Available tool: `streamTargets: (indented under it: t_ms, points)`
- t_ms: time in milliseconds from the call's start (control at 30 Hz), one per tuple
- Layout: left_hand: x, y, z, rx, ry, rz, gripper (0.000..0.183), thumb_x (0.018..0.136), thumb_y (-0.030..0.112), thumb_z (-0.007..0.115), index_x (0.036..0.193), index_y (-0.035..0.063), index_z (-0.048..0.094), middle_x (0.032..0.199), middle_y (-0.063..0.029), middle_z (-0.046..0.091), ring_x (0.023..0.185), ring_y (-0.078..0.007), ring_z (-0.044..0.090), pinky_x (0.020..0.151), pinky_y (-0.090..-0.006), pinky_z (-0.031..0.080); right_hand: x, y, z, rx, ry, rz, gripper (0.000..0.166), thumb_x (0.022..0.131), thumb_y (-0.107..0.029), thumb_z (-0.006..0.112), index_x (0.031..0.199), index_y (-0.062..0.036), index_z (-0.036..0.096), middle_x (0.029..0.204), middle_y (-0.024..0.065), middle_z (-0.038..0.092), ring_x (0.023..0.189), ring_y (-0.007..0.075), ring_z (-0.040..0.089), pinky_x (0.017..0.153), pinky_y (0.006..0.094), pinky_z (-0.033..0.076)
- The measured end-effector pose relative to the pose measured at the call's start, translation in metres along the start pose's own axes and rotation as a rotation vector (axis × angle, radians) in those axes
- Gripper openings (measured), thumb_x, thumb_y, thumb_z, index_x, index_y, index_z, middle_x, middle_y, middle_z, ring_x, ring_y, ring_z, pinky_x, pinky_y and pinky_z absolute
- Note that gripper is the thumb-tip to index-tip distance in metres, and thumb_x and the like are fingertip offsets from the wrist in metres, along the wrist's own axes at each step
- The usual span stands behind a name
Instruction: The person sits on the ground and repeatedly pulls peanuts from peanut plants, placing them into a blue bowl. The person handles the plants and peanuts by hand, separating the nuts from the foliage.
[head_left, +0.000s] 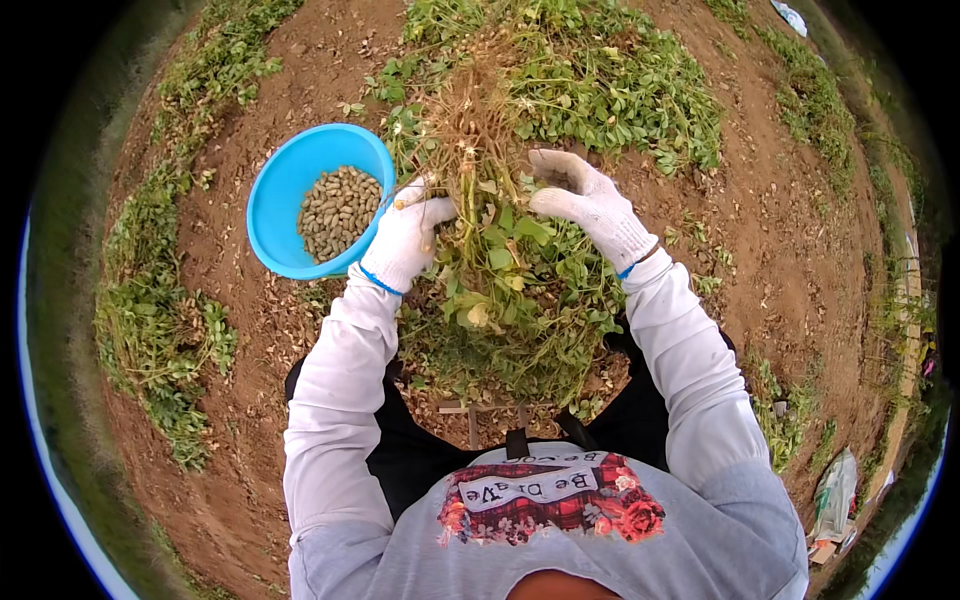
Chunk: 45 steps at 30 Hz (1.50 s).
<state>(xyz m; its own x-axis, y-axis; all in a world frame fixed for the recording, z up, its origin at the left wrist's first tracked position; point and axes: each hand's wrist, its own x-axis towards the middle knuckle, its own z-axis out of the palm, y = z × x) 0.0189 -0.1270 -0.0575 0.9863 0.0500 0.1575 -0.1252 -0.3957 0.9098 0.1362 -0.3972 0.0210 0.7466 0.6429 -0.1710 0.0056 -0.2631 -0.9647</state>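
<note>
In a white knitted glove, my left hand (409, 236) is at the stems of an uprooted peanut plant (469, 161), whose brown roots point away from me. The gloved fingers are partly hidden by the plant. My right hand (589, 201), gloved alike, is just right of the plant, with thumb and fingers apart and nothing seen between them. To the left of my left hand, a blue plastic basin (281, 187) holds a heap of unshelled peanuts (339, 212). Leafy peanut plants (517, 337) lie below the hands, between my knees.
A large pile of pulled peanut plants (615, 90) lies ahead. Another row of plants (161, 300) runs along the left over brown soil (255, 420). At the lower right is a plastic bag (835, 495). Wooden slats (472, 410) show between my legs.
</note>
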Motion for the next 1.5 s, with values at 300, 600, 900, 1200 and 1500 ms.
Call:
streamTargets:
  t_ms: [300, 600, 900, 1200, 1500]
  points:
    - [-0.005, 0.013, 0.006, -1.534, 0.011, -0.173, 0.037, 0.111, 0.025, 0.037, 0.137, 0.0043, 0.053, 0.130, -0.0150, 0.064, 0.116, -0.0323, 0.065, 0.098, -0.0507, 0.056, -0.022, 0.006, 0.048, -0.385, -0.280, 0.007, 0.136, 0.069, -0.055, 0.090, 0.168, -0.0119, 0.007, 0.161, 0.0261, 0.039, 0.148, 0.0405, 0.042, 0.121, 0.0411, 0.036]
    - [-0.020, -0.036, -0.014, -1.555, -0.043, -0.124, 0.042, 0.109, 0.033, 0.047, 0.141, 0.0064, 0.053, 0.135, -0.0161, 0.063, 0.118, -0.0343, 0.065, 0.098, -0.0518, 0.057, -0.044, -0.003, 0.079, -0.618, -0.120, -0.029, 0.102, 0.078, -0.032, 0.081, 0.163, -0.0220, 0.027, 0.126, 0.0209, 0.065, 0.113, 0.0392, 0.067, 0.095, 0.0459, 0.055]
    - [-0.041, -0.071, -0.129, -0.916, 0.327, -0.297, 0.046, 0.103, 0.029, 0.063, 0.144, 0.0075, 0.055, 0.133, -0.0112, 0.065, 0.112, -0.0221, 0.066, 0.091, -0.0398, 0.058, -0.050, 0.002, 0.076, -0.796, -0.125, -0.222, 0.082, 0.082, -0.025, 0.077, 0.155, -0.0249, 0.041, 0.107, 0.0125, 0.066, 0.101, 0.0334, 0.069, 0.084, 0.0454, 0.057]
    - [0.001, 0.104, -0.028, -0.647, -0.199, -0.342, 0.047, 0.102, 0.036, 0.062, 0.135, 0.0027, 0.063, 0.120, -0.0051, 0.068, 0.087, -0.0086, 0.060, 0.073, -0.0246, 0.050, -0.060, 0.018, 0.079, -0.663, -0.214, -0.364, 0.083, 0.077, -0.023, 0.075, 0.154, -0.0258, 0.044, 0.112, 0.0133, 0.067, 0.101, 0.0339, 0.069, 0.084, 0.0446, 0.058]
    - [-0.006, 0.000, -0.022, -0.854, -0.163, -0.236, 0.038, 0.105, 0.023, 0.061, 0.137, 0.0028, 0.060, 0.131, -0.0128, 0.067, 0.116, -0.0233, 0.067, 0.096, -0.0377, 0.059, -0.052, 0.039, 0.068, -0.239, -0.186, -0.210, 0.071, 0.078, -0.030, 0.073, 0.140, -0.0024, 0.054, 0.123, 0.0236, 0.066, 0.116, 0.0353, 0.065, 0.098, 0.0400, 0.052]
